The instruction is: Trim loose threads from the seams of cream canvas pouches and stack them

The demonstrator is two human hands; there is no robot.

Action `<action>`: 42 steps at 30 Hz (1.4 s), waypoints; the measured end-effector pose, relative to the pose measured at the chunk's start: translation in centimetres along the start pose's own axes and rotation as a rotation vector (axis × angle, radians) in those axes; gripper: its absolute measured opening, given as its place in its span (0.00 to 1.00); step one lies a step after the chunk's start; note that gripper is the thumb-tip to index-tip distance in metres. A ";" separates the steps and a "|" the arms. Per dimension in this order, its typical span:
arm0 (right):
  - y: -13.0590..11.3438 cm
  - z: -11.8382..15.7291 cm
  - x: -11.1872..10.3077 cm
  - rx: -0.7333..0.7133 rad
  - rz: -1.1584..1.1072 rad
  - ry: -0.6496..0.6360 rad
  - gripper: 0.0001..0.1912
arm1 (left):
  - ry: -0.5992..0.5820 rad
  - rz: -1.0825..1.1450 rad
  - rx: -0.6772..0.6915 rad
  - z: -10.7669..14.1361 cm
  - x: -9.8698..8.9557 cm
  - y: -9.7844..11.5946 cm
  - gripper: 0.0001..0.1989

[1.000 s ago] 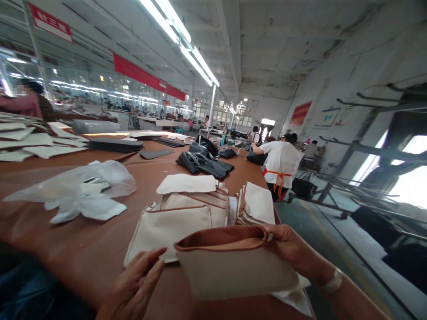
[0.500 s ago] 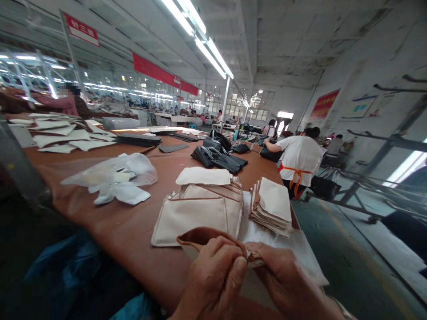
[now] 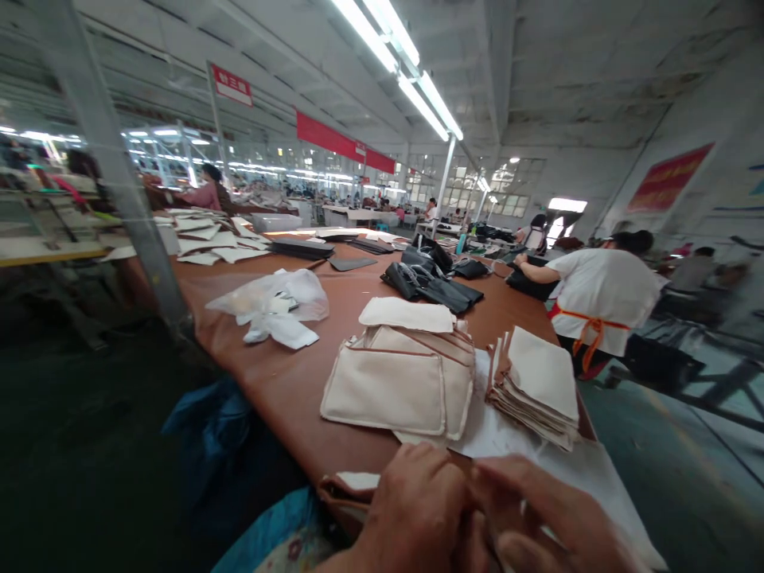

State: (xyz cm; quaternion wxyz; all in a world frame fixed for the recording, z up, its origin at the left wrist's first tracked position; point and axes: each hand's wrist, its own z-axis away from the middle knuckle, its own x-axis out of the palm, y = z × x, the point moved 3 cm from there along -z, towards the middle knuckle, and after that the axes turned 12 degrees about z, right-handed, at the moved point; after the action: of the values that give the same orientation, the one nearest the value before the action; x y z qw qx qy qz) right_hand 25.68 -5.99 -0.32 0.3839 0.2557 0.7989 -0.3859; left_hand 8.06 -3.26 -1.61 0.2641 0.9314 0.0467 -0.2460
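A brown-edged cream fabric piece (image 3: 352, 495) is low in the view, at the table's near edge. My left hand (image 3: 418, 505) is closed round it, fingers curled. Close against it on the right is my right hand (image 3: 543, 509), its fingers bent at the same piece; part of that grip is hidden and blurred. Just beyond my hands lie overlapping cream pouches (image 3: 385, 390) with brown trim. To their right, a stack of cream pieces (image 3: 540, 378) with brown edges rests on a white sheet (image 3: 486, 422).
The brown-covered table (image 3: 286, 382) also bears a clear plastic bag (image 3: 304, 294), black bags (image 3: 433, 278), dark flat pieces (image 3: 302, 249) and white cut pieces (image 3: 208, 235). A metal post (image 3: 128, 183) rises at the left. A person in white (image 3: 609, 286) bends over the right side.
The view has swung left, so the table things appear further right. Both hands and the held piece are lower; its brown opening, wide before, now looks narrower.
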 end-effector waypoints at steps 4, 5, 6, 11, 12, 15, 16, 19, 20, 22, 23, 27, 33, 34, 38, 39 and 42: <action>0.5 -1.2 -0.9 -0.036 -0.238 -0.004 0.24 | -0.045 -0.203 0.199 1.3 2.1 -0.4 0.10; 0.5 -1.5 -0.3 -0.059 -0.280 -0.041 0.23 | -0.043 -0.215 0.206 1.5 2.2 -0.4 0.10; 0.4 -1.7 0.4 -0.073 -0.306 -0.074 0.21 | -0.038 -0.209 0.202 1.7 2.0 -0.3 0.11; -0.6 -2.0 2.7 0.048 -0.471 -0.298 0.18 | -0.164 -0.029 -0.048 1.7 -2.2 0.7 0.12; -0.8 -2.1 3.0 0.111 -0.551 -0.353 0.17 | -0.223 0.051 -0.192 1.6 -3.2 0.7 0.13; -1.5 -2.8 3.5 0.260 -0.774 -0.390 0.16 | -0.346 0.336 -0.570 1.5 -5.7 0.1 0.17; -1.6 -3.1 3.7 0.285 -0.807 -0.368 0.16 | -0.350 0.442 -0.639 1.4 -6.2 -0.1 0.17; -1.8 -3.7 4.7 0.360 -0.829 -0.301 0.16 | -0.273 0.726 -0.741 1.7 -6.6 -0.9 0.11; -1.8 -3.7 5.1 0.384 -0.835 -0.285 0.16 | -0.239 0.786 -0.769 1.9 -6.5 -1.2 0.10; -1.7 -3.4 5.7 0.421 -0.836 -0.271 0.16 | -0.182 0.848 -0.816 2.4 -6.2 -1.8 0.10; -1.7 -3.2 6.0 0.431 -0.822 -0.271 0.16 | -0.162 0.856 -0.829 2.6 -6.0 -2.1 0.10; -2.1 -3.2 5.7 0.390 -0.696 -0.263 0.15 | -0.151 0.796 -0.819 2.6 -6.2 -2.5 0.12; -3.2 -5.5 4.3 0.369 -0.779 -0.373 0.13 | -0.246 0.766 -0.830 2.1 -6.6 -2.5 0.11; -3.2 -5.7 4.4 0.396 -0.853 -0.393 0.13 | -0.245 0.771 -0.839 2.1 -6.6 -2.5 0.11; -2.4 -5.5 5.8 0.566 -1.056 -0.419 0.10 | -0.243 0.817 -0.883 1.9 -6.4 -2.5 0.10; -2.2 -5.3 6.1 0.599 -1.087 -0.423 0.09 | -0.245 0.840 -0.891 1.8 -6.3 -2.6 0.09; -2.0 -5.0 6.8 0.622 -1.147 -0.431 0.09 | -0.236 0.891 -0.914 1.9 -5.8 -2.9 0.07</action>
State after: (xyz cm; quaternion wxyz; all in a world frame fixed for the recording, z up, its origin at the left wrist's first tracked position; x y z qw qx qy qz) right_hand 18.29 -2.32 -3.01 0.1780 -0.1918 0.5658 -0.7819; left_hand 1.49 -1.50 -1.55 0.7139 0.6220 -0.2737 -0.1688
